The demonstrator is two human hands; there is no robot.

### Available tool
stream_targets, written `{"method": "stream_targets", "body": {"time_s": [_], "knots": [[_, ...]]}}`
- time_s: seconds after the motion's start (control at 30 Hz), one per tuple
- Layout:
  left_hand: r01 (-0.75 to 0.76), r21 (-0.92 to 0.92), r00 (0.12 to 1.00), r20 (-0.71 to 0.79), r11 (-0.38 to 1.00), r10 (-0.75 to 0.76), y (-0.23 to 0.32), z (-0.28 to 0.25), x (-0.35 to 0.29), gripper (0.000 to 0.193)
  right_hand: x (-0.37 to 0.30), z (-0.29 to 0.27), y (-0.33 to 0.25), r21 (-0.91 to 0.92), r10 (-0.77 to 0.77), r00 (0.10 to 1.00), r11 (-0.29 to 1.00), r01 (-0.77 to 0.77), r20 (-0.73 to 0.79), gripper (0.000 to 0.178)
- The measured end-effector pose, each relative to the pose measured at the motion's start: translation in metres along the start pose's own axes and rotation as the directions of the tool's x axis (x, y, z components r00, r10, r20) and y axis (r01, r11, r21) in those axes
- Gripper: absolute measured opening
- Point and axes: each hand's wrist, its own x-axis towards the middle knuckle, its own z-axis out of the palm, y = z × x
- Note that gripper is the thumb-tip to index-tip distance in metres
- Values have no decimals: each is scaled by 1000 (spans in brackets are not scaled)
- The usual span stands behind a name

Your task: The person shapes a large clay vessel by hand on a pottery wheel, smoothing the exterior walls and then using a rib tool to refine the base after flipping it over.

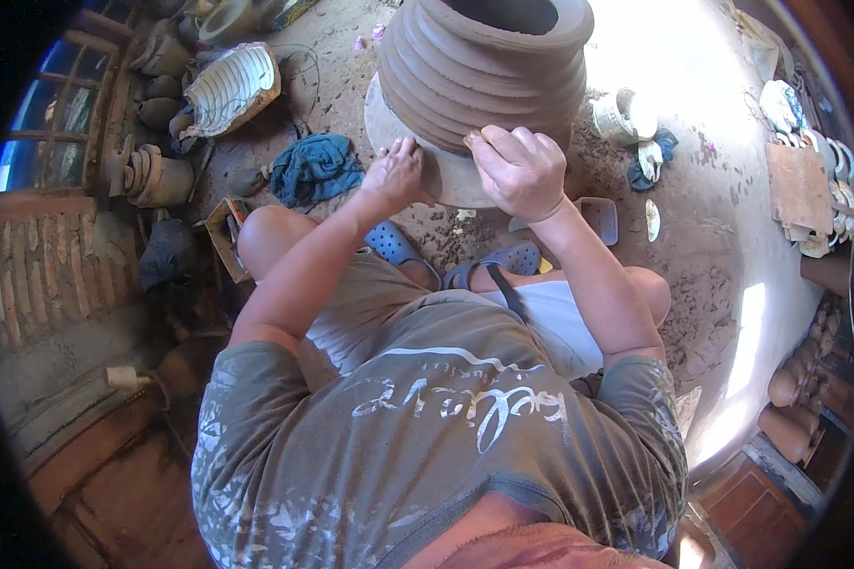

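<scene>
A large ribbed clay pot (489, 81), brown and wide-mouthed, stands upright on a pale round board (455, 180) in front of me. My left hand (396, 175) rests on the board's near left edge with its fingers spread apart. Against the lower wall of the pot, my right hand (520, 171) is closed, thumb and forefinger pinched together. Whatever may be inside that pinch is hidden.
A blue cloth (315, 169) lies on the floor at left, near a ribbed white mould (232, 90). On the right are a pale ring-shaped vessel (624, 116) and a shallow plastic tub (598, 220). Clay scraps dirty the floor. My clogs (508, 261) are below the board.
</scene>
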Motion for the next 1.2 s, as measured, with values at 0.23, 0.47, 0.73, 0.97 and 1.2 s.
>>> {"method": "stream_targets", "body": {"time_s": [0.23,0.47,0.73,0.97,1.2], "knots": [[-71,-3,996,56,997,71,-58,-22,17,100,-10,-6,14,48,-12,1000,999,11,9,11],[-120,116,984,146,986,103,-71,-30,24,110,-36,-29,53,153,144,989,978,-139,-25,10],[-46,116,992,124,992,31,7,-41,1,107,-43,-23,43,696,912,200,-120,-708,360,18],[-22,-8,996,84,1000,22,80,7,-6,66,-24,-16,79,667,864,-46,-420,-615,502,13],[-234,-44,972,-36,971,233,124,28,12,50,-21,-17,71,677,860,-95,-458,-576,501,10]]}}
